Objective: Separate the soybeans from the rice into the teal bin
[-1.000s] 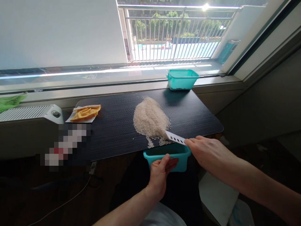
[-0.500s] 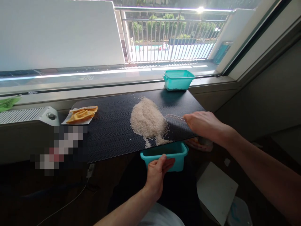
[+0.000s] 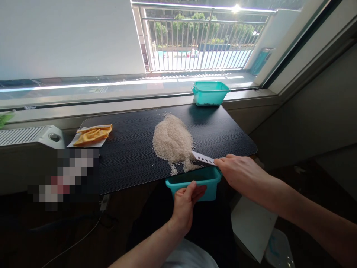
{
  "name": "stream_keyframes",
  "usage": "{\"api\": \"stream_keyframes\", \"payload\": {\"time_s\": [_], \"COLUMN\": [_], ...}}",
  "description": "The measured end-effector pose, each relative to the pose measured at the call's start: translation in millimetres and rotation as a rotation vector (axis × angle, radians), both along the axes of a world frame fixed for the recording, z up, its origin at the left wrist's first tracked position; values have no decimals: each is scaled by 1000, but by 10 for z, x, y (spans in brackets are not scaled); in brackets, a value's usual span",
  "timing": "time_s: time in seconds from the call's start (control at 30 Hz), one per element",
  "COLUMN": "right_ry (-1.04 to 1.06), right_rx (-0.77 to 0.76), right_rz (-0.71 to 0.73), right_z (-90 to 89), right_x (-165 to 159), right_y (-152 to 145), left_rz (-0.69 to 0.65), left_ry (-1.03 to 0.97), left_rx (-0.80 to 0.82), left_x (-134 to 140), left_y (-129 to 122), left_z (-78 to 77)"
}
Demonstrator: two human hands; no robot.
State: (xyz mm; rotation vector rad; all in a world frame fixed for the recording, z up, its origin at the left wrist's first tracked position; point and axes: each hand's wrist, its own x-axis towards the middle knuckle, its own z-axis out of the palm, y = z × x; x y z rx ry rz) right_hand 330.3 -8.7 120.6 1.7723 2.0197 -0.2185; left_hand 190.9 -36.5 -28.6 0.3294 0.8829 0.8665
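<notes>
A mound of white rice lies on a dark wood-grain tabletop, with loose grains trailing to its front edge. My right hand grips a white slotted plastic tool, which looks like a spatula. Its far end touches the right front side of the mound. Just below the table edge, my left hand holds a teal plastic tub by its near wall, thumb at the rim. The tub's floor is in shadow, so its contents cannot be made out.
A second teal tub stands at the table's far right corner by the window. Folded flatbread-like food on white paper lies at the left. A white radiator is beyond it. A white box sits low on the right.
My right hand has moved toward me with the white tool, bringing its tip from the mound's right side to the front right. The left hand and its tub stay nearly in place.
</notes>
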Motion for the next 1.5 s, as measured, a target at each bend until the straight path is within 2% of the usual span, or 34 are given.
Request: {"api": "stream_keyframes", "payload": {"time_s": [0.17, 0.27, 0.43, 0.57, 0.67, 0.77, 1.1, 1.23, 1.37, 1.5], "right_ry": [71, 67, -60, -88, -86, -88, 46, 82, 23, -82], "right_rx": [-45, -28, 72, 121, 94, 42, -44, -65, 1, 104], "right_rz": [7, 4, -59, -73, -70, -59, 4, -1, -25, -70], "right_z": [61, 136, 194, 129, 66, 38, 17, 86, 195, 192], "right_x": [-50, -5, 146, 225, 222, 170, -37, -36, 80, 219], "right_y": [-231, -235, 157, 595, 740, 655, -86, -230, -93, 340], "left_rz": [9, -2, -10, -9, -4, -10, 2, 9, -5, -9], "left_ry": [-1, 1, 4, 5, 8, 8, 6, 14, 7, 8], "left_rx": [-5, -2, 15, 18, 19, 24, 2, -11, 1, 12], "left_x": [-3, -14, -35, -44, -42, -41, -30, -25, -33, -40], "left_y": [-12, -20, -24, -30, -36, -36, -10, -8, -2, -8], "left_z": [-14, -10, 1, 6, 6, -3, -4, 0, -9, -19]}}
